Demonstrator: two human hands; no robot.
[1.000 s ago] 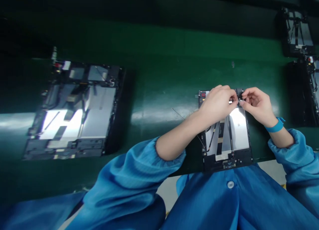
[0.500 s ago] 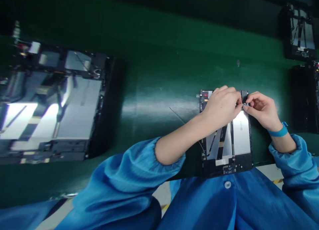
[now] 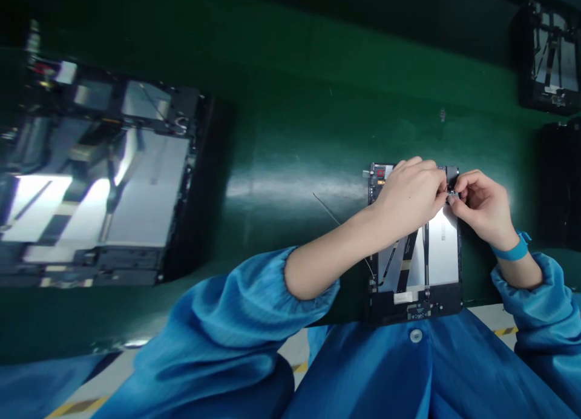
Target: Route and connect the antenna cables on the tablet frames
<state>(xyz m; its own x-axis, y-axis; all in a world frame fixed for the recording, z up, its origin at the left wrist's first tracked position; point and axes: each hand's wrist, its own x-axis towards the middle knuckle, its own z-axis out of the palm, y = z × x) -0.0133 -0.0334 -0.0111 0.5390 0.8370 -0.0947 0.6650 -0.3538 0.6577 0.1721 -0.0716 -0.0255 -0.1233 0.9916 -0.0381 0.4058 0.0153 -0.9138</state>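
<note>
An opened tablet (image 3: pixel 447 255) lies at the table's near edge, its battery, flat cables and small boards exposed. My left hand (image 3: pixel 415 189) reaches across its upper part, fingers curled and pinched near the upper right corner; what they hold is hidden. My right hand (image 3: pixel 483 207), with a blue band at the wrist, comes in from the right. Its thumb and forefinger pinch a tiny part (image 3: pixel 452 194) at the tablet's upper right edge, too small to name. A thin dark wire (image 3: pixel 325 207) sticks out to the left from under my left forearm.
Stacked opened tablets (image 3: pixel 149 183) stand large at the left. Another stack (image 3: pixel 551 62) is at the far right, with a dark stack (image 3: pixel 560 186) in front of it. All rest on a shiny green table (image 3: pixel 290 122).
The view has shifted slightly, so most things sit a little farther right. Both hands keep their pinch at the tablet's upper right corner; the right fingers have moved slightly apart.
</note>
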